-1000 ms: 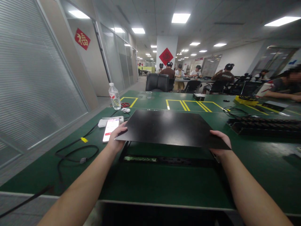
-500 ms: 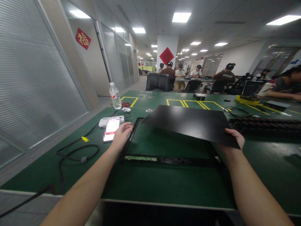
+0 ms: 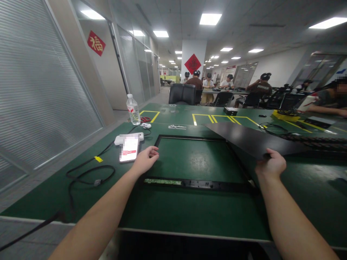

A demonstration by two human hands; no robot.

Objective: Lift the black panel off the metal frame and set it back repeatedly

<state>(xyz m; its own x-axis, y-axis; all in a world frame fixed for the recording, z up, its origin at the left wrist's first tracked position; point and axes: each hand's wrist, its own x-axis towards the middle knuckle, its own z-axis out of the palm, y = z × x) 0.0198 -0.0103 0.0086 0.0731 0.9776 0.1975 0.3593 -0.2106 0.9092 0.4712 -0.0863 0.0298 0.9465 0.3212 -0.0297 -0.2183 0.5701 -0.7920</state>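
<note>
A thin dark panel (image 3: 244, 136) is pinched at its near edge by my right hand (image 3: 272, 164); it is tilted over the right side of a black rectangular frame (image 3: 214, 185). The frame lies on the green table (image 3: 189, 213), with a green circuit strip (image 3: 162, 181) along its near side. My left hand (image 3: 148, 158) is at the frame's left side, fingers curled a little and apart, with nothing in them. Just left of that hand lies a lit phone (image 3: 129, 148), leaning on a white object (image 3: 117, 139).
A water bottle (image 3: 133, 110), red scissors (image 3: 145, 119) and a white mouse (image 3: 145, 125) stand or lie at the back left. A black cable (image 3: 89, 169) loops on the left. Small white pieces (image 3: 177, 126) lie behind the frame. People sit farther back.
The dark panel has moved right, from above the frame's opening to beyond its right side, and its angle has changed. My right hand has shifted slightly right, my left hand slightly right too.
</note>
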